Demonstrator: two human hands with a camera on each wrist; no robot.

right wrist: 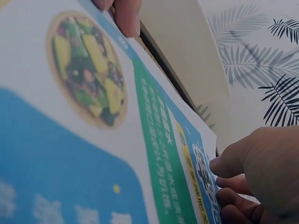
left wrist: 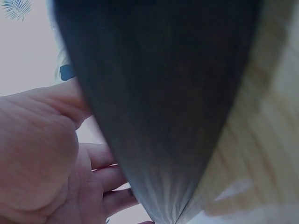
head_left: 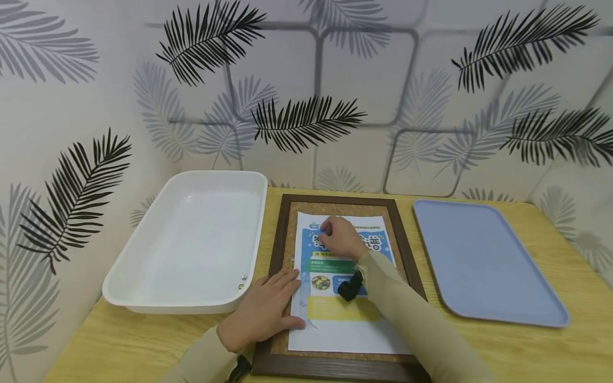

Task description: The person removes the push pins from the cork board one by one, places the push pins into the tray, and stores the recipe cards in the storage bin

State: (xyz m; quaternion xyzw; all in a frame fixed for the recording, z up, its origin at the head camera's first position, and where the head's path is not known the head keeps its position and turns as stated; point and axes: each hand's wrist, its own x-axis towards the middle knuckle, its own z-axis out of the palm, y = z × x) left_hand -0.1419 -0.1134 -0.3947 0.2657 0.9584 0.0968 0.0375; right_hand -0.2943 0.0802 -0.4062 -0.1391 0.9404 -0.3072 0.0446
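Observation:
A printed poster (head_left: 345, 332) in blue, green and yellow lies on a cork board (head_left: 282, 344) with a dark brown frame (head_left: 311, 367). My left hand (head_left: 268, 308) rests flat over the frame's left side, fingers spread and fingertips on the poster's left edge. In the left wrist view the left hand (left wrist: 42, 158) appears beside the dark frame (left wrist: 159, 93). Near the poster's top left, my right hand (head_left: 342, 238) has its fingers curled, thumb side at the paper. The right wrist view shows the right hand's thumb (right wrist: 229, 156) against the printed heading; no object shows between the fingers.
Left of the board stands a white tray (head_left: 191, 239) with raised walls; a few tiny shiny pieces (head_left: 242, 283) lie in its near right corner. A flat blue-grey tray (head_left: 488, 260) lies to the right on the wooden table (head_left: 507, 346). Behind rises a leaf-patterned wall covering (head_left: 287, 69).

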